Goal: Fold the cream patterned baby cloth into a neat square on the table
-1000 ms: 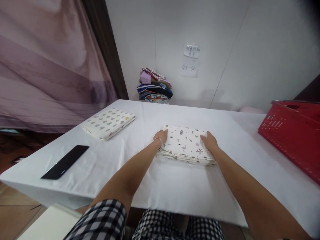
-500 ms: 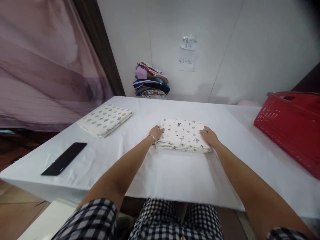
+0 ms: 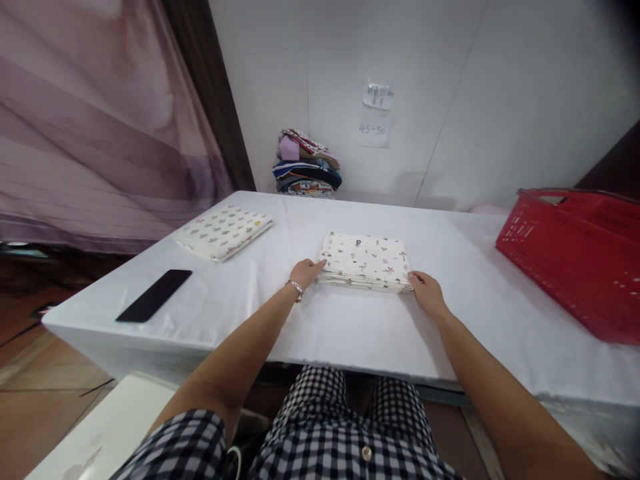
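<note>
A folded white cloth [image 3: 365, 259] printed with small figures lies on the white-covered table [image 3: 345, 327] in front of me, its layered folds facing my side. My left hand [image 3: 306, 272] pinches the near left corner, thumb on top and the fingers partly hidden. At the near right corner, my right hand [image 3: 424, 289] grips the edge between thumb and fingers. Both hands rest low at the tabletop. Farther left lies a second folded cloth [image 3: 225, 231], white with rows of grey prints and a yellow spot, apart from my hands.
A flat black object [image 3: 155, 296] like a phone lies at the table's left. The red plastic basket [image 3: 565, 260] stands at the right. Against the wall is a pile of folded fabrics [image 3: 307, 167], with paper notes [image 3: 375, 130] beside it. A pink curtain [image 3: 100, 120] hangs at left.
My hands have slid from the sides of the folded cloth to its near corners. The camera view has shifted slightly; the cloth looks nearly unmoved on the table.
</note>
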